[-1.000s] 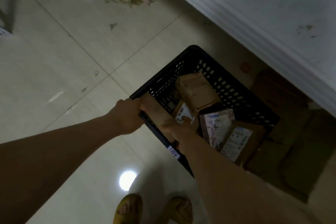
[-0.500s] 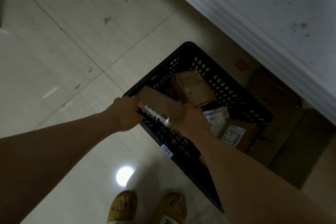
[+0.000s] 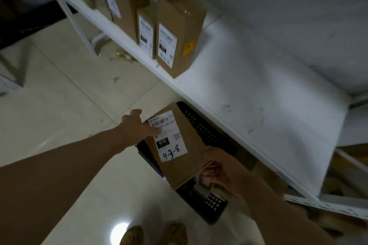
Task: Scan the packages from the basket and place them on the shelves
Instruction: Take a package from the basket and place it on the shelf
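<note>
1. Both arms are bare to the frame edge; no sleeves, watch or rings show.
2. The left hand (image 3: 137,127) and the right hand (image 3: 225,171) are ungloved.
3. Bottom centre: tan open-toed sandals (image 3: 153,234) on both feet, blurred.

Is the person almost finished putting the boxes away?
Not yet. Several boxes already stand on the shelf, so some look done. Right now the right hand holds one box marked 4-3-8 above the basket, with the left hand at its label. That box still needs shelving. Something still shows in the basket under it, but how much is hidden.
</note>
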Available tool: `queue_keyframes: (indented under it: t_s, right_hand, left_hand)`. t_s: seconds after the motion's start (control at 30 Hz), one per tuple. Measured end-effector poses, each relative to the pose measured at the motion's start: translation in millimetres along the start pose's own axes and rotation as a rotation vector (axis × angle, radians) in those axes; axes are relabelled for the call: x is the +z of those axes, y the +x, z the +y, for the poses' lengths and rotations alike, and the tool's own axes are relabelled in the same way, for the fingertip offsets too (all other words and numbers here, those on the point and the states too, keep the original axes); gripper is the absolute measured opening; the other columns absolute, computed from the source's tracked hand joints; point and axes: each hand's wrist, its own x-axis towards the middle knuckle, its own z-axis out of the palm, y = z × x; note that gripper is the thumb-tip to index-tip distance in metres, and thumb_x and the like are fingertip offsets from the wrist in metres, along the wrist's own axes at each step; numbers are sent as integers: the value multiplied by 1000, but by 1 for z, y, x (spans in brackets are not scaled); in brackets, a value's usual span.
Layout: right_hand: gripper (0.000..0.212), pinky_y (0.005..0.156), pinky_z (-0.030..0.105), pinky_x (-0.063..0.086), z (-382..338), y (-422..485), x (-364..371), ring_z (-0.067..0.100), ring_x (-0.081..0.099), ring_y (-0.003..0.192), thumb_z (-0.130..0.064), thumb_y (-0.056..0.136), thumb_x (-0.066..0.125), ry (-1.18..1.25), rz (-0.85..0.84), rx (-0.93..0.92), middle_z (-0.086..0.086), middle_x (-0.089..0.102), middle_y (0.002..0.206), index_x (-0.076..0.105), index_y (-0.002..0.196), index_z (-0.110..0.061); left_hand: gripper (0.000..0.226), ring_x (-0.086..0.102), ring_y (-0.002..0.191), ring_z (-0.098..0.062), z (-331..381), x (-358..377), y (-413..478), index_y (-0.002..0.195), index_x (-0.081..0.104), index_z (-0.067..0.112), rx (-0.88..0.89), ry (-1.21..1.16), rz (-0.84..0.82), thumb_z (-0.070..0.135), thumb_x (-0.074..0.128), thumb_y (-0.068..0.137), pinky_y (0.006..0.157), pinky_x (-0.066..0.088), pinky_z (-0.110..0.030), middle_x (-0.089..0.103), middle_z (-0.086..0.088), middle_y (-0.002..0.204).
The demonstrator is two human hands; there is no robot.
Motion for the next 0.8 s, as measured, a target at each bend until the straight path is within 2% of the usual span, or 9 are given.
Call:
queue_keyframes:
  t_s: [0.07,0.13,0.27,0.37,0.43,0.5,0.63,0.7,0.8]
  right_hand:
    - [17,75,39,59,-21,-47,4,24,67,75,-18,93,65,29,-15,-46,9,70,83,70,108,-13]
    - [16,79,39,60,-43,-97,9,23,69,74,-15,90,66,35,-30,-94,8,72,81,71,105,-14]
    - [35,79,36,60,-68,-195,11,26,67,86,-12,74,71,-4,-98,-127,12,71,93,73,108,-19]
    - [30,82,32,58,-72,-258,9,25,66,101,-4,89,59,-85,-86,-121,11,68,112,69,113,-19]
    - [27,74,26,57,-76,-294,12,18,70,93,-2,93,59,-187,-58,-135,5,71,110,63,116,-17]
    - [41,73,27,59,-81,-321,16,18,71,94,-9,90,70,-233,-20,-177,3,71,113,56,128,-16]
    - [67,92,40,56,-86,-357,15,25,68,111,-20,79,85,-197,106,-364,2,71,122,50,137,-25]
    - [67,90,37,55,-79,-375,5,24,67,112,-16,79,84,-157,150,-430,1,71,122,50,136,-27]
    - [62,102,45,50,-57,-398,-21,24,65,115,-17,79,84,-66,197,-465,2,71,122,54,132,-28]
  left_hand:
    - [113,37,141,-31,32,-21,-36,159,9,22,69,28,-34,22,87,77,107,40,-39,29,-12,157]
    - [112,46,130,-25,61,-42,-76,159,9,23,117,38,-116,14,85,77,100,42,-37,45,-4,146]
    - [69,60,116,-20,107,-80,-159,134,51,22,200,72,-261,14,85,74,97,49,-39,68,4,121]
    - [49,62,114,-17,133,-96,-212,119,62,24,278,117,-316,6,81,78,89,53,-32,71,3,115]
    - [50,64,110,-17,150,-97,-243,118,63,22,331,151,-342,5,83,76,82,53,-28,71,1,115]
    - [52,65,104,-16,167,-88,-274,118,62,22,390,206,-380,7,85,74,74,54,-24,71,0,112]
    - [56,67,93,-12,190,-49,-323,117,61,23,511,381,-450,5,88,72,60,52,-15,69,-2,109]
    - [60,69,95,-15,195,-28,-340,119,61,25,555,409,-456,5,89,70,67,58,-21,68,-5,112]
    - [77,67,103,-18,196,1,-356,130,50,31,581,302,-458,7,90,69,90,58,-34,65,-5,117]
